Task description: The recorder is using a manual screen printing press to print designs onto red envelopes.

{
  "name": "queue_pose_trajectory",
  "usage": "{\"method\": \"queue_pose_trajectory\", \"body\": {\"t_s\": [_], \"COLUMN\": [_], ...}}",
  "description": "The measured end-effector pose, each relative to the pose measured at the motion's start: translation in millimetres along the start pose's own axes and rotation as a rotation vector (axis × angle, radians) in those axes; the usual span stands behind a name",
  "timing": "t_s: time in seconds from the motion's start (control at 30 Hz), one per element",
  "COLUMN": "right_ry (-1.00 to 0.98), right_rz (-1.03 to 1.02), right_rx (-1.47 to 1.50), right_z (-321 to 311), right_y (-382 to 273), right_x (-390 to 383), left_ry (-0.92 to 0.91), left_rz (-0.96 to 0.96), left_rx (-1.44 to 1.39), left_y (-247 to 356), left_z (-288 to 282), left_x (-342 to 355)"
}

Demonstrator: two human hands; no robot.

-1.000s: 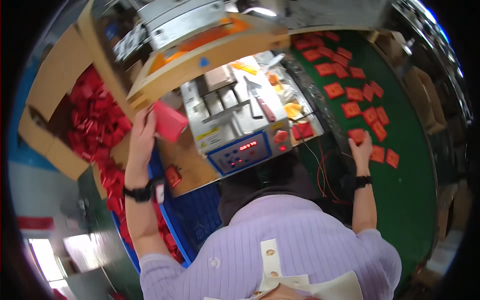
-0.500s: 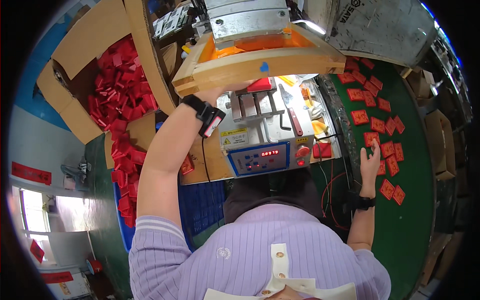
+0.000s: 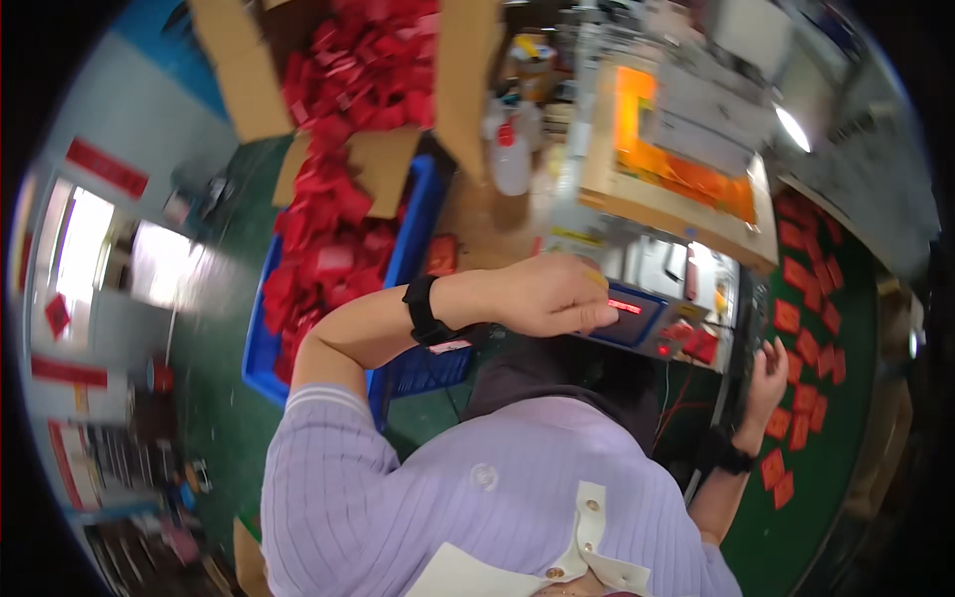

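My left hand (image 3: 557,297) is in front of the machine's blue control panel (image 3: 642,323), back of the hand up and fingers curled under. What the fingers hold, if anything, is hidden; a thin red edge shows just above the hand, and I cannot tell what it belongs to. Over at the right, my right hand (image 3: 764,383) is at the near edge of the green conveyor belt (image 3: 836,448), fingers loosely apart, with nothing seen in it. Flat red rectangular pieces with gold print (image 3: 786,316) lie in loose rows beside it. A wooden screen frame (image 3: 676,214) with orange mesh sits above the machine.
A blue crate (image 3: 261,343) heaped with red pieces (image 3: 333,264) stands at my left, below a cardboard box (image 3: 463,90) full of more. One red piece (image 3: 442,256) lies on the wooden table (image 3: 473,224). A white bottle (image 3: 511,164) stands behind.
My left hand has come out from under the screen frame, toward my body. The view has swung left, bringing the blue crate further in. My right hand stays by the belt.
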State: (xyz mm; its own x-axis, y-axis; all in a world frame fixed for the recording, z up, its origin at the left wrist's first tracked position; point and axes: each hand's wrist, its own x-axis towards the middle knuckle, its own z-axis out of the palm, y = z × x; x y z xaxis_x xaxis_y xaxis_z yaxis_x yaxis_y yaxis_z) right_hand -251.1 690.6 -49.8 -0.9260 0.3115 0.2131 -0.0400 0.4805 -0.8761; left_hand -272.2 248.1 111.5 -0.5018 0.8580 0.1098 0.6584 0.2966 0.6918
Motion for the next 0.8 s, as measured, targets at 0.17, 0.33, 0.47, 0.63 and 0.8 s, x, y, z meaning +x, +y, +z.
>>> {"method": "queue_pose_trajectory", "body": {"t_s": [0.17, 0.33, 0.47, 0.63, 0.8], "right_ry": [-0.066, -0.099, -0.098, -0.082, -0.063], "right_rz": [0.012, 0.024, 0.008, -0.104, -0.181], "right_rx": [0.018, 0.058, -0.015, -0.072, -0.137], "right_z": [-1.9, 9.8, 11.1, 11.0, 20.3], "right_y": [5.5, -17.3, -39.4, -55.0, -85.0], "right_x": [3.2, 4.2, -0.4, 10.7, 35.4], "left_ry": [0.702, 0.916, 0.718, 0.549, 0.466], "left_rz": [-0.626, -1.077, -1.409, -1.427, -1.357], "left_rx": [0.02, 0.617, 1.035, 1.263, 1.124], "left_y": [-41.8, -148.8, -228.1, -267.1, -260.7], "left_z": [-2.8, -26.5, -25.9, -15.6, -27.3], "left_x": [-83.0, -190.1, -278.6, -320.2, -319.7]}}
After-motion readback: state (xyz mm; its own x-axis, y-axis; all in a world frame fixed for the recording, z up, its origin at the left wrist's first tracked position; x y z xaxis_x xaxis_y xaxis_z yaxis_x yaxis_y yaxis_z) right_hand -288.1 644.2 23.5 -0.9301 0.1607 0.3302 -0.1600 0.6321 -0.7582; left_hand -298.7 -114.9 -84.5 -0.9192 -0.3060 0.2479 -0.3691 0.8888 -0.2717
